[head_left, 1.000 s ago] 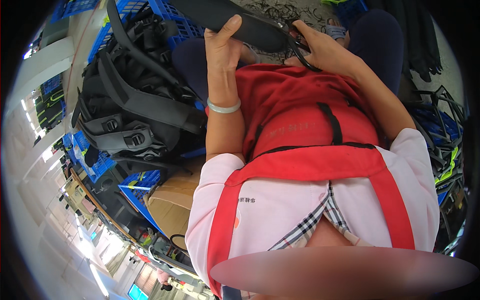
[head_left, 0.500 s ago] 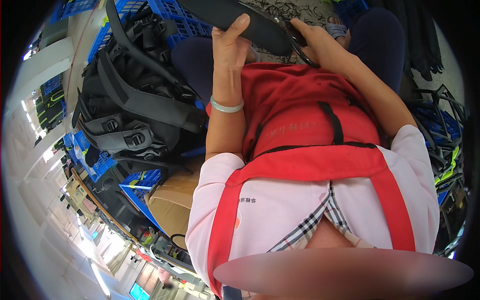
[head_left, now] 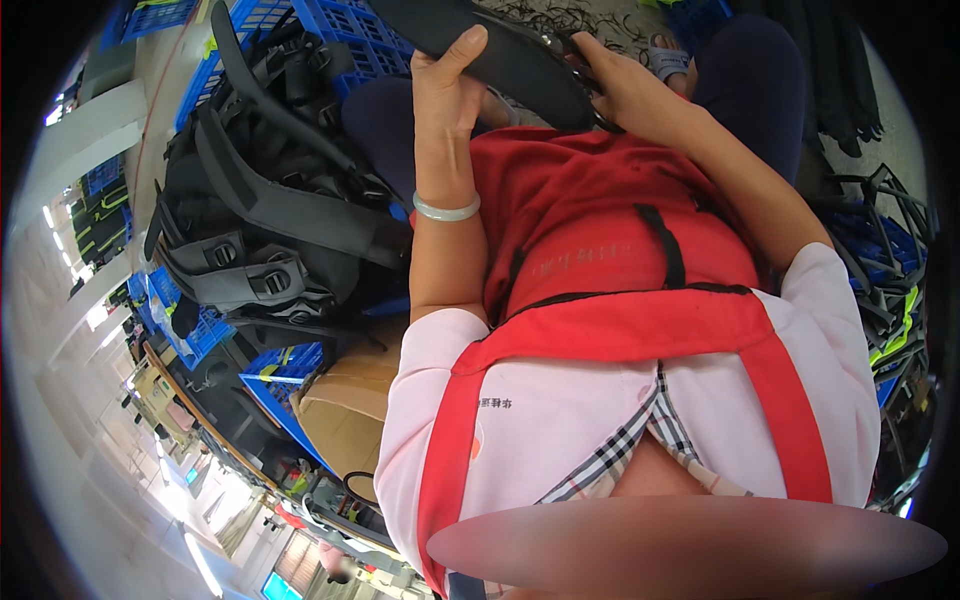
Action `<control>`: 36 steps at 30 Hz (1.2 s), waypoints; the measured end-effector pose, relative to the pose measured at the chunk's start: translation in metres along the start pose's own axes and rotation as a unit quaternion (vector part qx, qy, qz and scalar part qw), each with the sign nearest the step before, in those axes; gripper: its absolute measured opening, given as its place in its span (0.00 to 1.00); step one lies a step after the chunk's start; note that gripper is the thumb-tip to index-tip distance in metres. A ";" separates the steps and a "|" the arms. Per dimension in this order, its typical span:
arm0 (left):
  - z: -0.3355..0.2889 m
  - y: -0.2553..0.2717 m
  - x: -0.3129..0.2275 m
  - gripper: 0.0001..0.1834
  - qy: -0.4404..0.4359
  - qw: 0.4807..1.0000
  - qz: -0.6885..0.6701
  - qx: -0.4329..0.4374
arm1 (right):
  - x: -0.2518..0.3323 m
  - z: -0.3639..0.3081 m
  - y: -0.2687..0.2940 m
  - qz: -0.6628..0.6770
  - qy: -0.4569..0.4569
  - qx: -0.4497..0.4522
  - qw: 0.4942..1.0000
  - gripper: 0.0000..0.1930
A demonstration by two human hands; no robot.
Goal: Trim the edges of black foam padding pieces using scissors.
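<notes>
A black padded strap (head_left: 530, 85) lies slantwise above my lap at the top of the view. My left hand (head_left: 448, 88) grips its near edge, thumb on top and the fingers hidden underneath. At the strap's right edge, my right hand (head_left: 638, 92) is closed round black-handled scissors (head_left: 606, 123). One dark handle loop shows below the fingers; the blades are mostly hidden, with a small glint beside the strap. A red apron (head_left: 600, 230) covers my lap beneath both hands.
At my left is a heap of black padded straps with buckles (head_left: 270, 200), beside a blue plastic crate (head_left: 350, 50). A cardboard box (head_left: 345, 405) stands nearer. Dark scraps (head_left: 600, 15) litter the floor ahead. More black straps (head_left: 880, 270) lie at the right.
My left hand and the strap have shifted slightly left. My right hand has also moved a little left, and the scissors' handle loop is now more covered.
</notes>
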State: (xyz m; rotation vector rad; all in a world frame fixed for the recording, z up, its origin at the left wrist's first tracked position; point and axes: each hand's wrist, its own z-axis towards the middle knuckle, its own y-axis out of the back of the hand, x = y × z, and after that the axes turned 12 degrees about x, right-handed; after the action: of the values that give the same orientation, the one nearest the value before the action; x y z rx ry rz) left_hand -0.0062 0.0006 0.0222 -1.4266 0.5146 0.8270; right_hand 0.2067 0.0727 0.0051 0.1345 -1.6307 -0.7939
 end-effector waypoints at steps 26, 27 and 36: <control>-0.008 -0.009 0.006 0.15 0.013 0.999 -0.032 -0.006 | 0.005 0.002 0.003 -0.026 -0.003 0.002 1.000 0.20; -0.007 -0.012 0.010 0.15 0.015 0.999 -0.035 -0.004 | 0.005 0.000 0.005 -0.030 0.002 -0.006 1.000 0.19; -0.010 -0.015 0.012 0.15 0.035 0.999 0.011 0.025 | 0.007 0.001 0.014 -0.021 -0.074 -0.025 0.997 0.16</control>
State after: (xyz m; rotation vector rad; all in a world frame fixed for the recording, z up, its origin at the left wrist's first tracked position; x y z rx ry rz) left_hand 0.0149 -0.0061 0.0219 -1.4094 0.6004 0.7789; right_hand 0.2093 0.0804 0.0186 0.0755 -1.7517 -0.8928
